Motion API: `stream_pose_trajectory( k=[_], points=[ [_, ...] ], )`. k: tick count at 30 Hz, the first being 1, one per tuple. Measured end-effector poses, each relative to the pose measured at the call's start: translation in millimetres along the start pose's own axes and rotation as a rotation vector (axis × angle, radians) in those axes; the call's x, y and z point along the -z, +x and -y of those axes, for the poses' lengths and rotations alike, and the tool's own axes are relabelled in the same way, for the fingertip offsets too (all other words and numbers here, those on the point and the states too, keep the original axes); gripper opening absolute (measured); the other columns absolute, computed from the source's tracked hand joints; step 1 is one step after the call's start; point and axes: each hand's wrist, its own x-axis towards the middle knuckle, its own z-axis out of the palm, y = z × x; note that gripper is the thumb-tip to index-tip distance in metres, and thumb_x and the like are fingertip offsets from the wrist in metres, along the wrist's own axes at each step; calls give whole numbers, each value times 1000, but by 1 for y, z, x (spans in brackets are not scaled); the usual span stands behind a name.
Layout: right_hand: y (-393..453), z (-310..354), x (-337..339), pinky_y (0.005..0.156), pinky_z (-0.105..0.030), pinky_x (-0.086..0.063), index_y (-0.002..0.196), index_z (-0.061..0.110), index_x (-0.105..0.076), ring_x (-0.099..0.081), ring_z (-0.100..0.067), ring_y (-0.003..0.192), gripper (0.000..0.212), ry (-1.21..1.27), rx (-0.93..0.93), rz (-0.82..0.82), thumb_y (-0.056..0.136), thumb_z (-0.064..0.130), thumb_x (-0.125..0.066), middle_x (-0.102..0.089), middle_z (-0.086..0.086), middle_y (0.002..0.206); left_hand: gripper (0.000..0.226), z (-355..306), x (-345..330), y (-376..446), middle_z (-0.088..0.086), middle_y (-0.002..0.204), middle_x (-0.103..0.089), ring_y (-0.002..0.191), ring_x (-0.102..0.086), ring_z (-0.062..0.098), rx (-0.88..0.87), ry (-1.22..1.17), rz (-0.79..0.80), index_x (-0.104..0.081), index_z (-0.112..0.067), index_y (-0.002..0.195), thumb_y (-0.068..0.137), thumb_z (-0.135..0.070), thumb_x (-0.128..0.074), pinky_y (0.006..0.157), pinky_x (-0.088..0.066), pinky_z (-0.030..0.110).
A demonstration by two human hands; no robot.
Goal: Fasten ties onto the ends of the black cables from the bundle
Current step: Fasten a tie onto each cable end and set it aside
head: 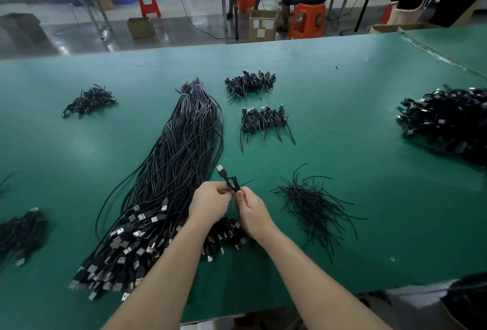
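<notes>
Both hands meet just right of the near end of the big bundle [168, 171]. The left hand [209, 202] and right hand [253, 211] pinch a folded black cable [232, 180] — plug pointing far-left. A loose pinch could let the fold spring open before a tie [313, 205] from the right-hand pile cinches it.

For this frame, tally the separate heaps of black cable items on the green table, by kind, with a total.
Long uncoiled cable bundle: 1
Loose pile of ties: 1
Heaps of coiled, tied cables: 6, namely far left, far centre, mid centre, right edge, near left and bottom right corner
Total: 8
One more cable is off the table, held by left hand and right hand.
</notes>
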Motion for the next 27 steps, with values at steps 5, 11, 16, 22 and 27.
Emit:
stream_pose_trajectory(
  k=[5,11,16,22,27],
  points=[
    [2,-3,0,68,-34,-36,96,6,-54,-43,-13,71,34,7,-1,11,110,29,-33,-51,2,80,31,1,1,-7,-15,76,-75,89,-71,22,-40,-136,8,-73,-43,71,92,-21,-68,85,-57,43],
    [3,-3,0,62,-26,-35,84,24,-49,-43,-7,65,31,29,-8,26,110,29,-34,-49,9,75,27,4,5,-15,-17,90,-77,96,-69,2,-76,-337,63,-79,-33,91,95,-10,-66,88,-52,22],
    [3,-5,0,61,-25,-35,81,23,-48,-39,-3,60,30,83,-17,33,109,28,-37,-47,10,72,26,5,9,-19,-18,92,-77,91,-69,-7,-110,-402,108,-77,-33,92,95,-10,-67,78,-48,10],
    [4,-4,1,61,-28,-36,80,20,-47,-39,-6,59,31,112,-24,43,108,30,-39,-49,9,70,14,7,5,-18,-7,83,-77,83,-71,6,-91,-386,45,-81,-25,87,95,-26,-70,78,-54,24],
    [4,-3,0,62,-31,-37,81,19,-50,-40,-9,61,32,108,-47,42,108,32,-39,-51,6,72,17,9,-1,-18,-11,82,-76,82,-70,3,-81,-358,-11,-80,-26,83,95,-28,-69,79,-53,26]
  ],
)
